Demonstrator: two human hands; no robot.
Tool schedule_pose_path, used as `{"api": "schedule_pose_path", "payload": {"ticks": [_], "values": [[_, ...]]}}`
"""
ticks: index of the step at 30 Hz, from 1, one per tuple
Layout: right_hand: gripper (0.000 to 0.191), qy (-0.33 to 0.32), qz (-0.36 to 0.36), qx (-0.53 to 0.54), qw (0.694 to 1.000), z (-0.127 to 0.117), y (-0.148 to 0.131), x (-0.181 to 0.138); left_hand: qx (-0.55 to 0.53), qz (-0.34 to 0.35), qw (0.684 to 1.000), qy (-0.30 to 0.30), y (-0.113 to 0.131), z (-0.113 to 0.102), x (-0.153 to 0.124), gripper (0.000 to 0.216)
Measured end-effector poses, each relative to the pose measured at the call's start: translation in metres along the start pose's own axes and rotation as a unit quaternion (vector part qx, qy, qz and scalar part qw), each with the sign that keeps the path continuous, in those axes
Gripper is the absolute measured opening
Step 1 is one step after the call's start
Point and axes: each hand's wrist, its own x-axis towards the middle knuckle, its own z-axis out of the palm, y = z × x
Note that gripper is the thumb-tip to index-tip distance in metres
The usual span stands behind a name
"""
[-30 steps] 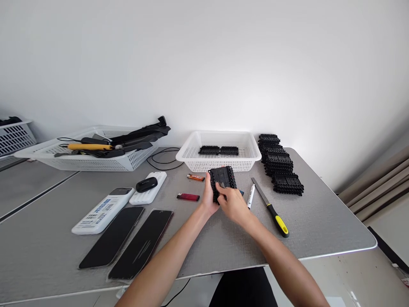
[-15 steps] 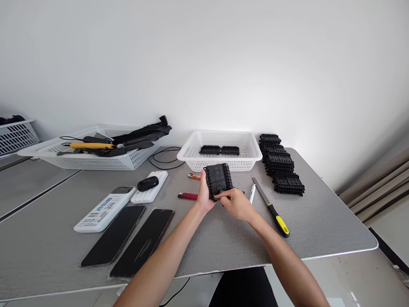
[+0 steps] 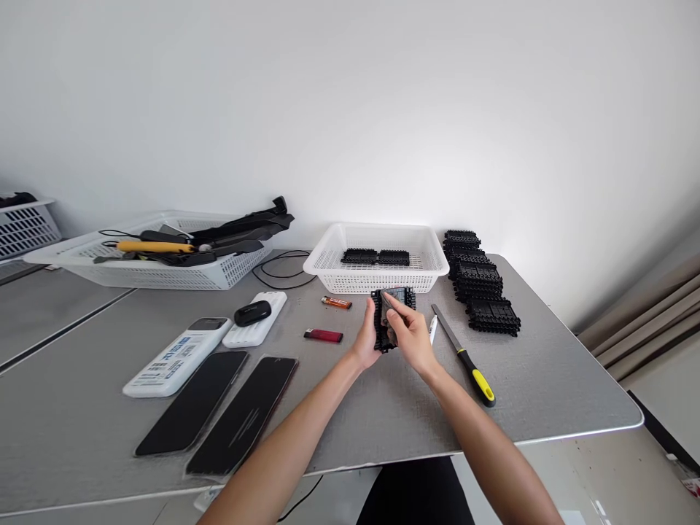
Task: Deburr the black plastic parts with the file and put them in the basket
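Note:
Both hands hold one black ribbed plastic plate (image 3: 391, 302) above the grey table (image 3: 383, 408), just in front of a white basket (image 3: 432, 273). My left hand (image 3: 367, 343) grips its left edge from below. My right hand (image 3: 411, 337) has its fingers curled over the plate's face and right side. The plate is tilted and partly hidden by the fingers. Two like plates (image 3: 375, 257) lie inside the basket. Stacks of the same black plates (image 3: 481, 286) stand to the right of it.
A file with a yellow-black handle (image 3: 464, 355) and a white pen (image 3: 432, 329) lie right of my hands. Two lighters (image 3: 324, 335), a power bank with a black case (image 3: 253, 318), a remote (image 3: 175, 358) and two dark phones (image 3: 219, 412) lie left. A long basket of tools (image 3: 153, 261) stands at far left.
The plate was turned from lying flat toward me to more on edge and shifted slightly right. My right hand rose from its lower edge to cover its face.

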Motion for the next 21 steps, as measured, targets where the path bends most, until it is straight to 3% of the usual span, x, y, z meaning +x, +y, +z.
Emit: {"api": "schedule_pose_path", "payload": {"ticks": [6,11,21], "values": [[0.047,-0.026,-0.027,-0.064,0.997,-0.001,0.007,0.001,-0.009,0.001,1.0,-0.009,0.001,-0.002,0.003,0.065],[0.046,-0.111,-0.011,-0.128,0.985,-0.001,0.006,-0.002,-0.03,0.041,0.999,-0.006,0.01,-0.004,0.004,0.066],[0.044,-0.185,0.017,-0.237,0.953,-0.001,-0.006,-0.01,-0.071,0.072,0.995,-0.004,0.029,-0.005,0.003,0.065]]}}
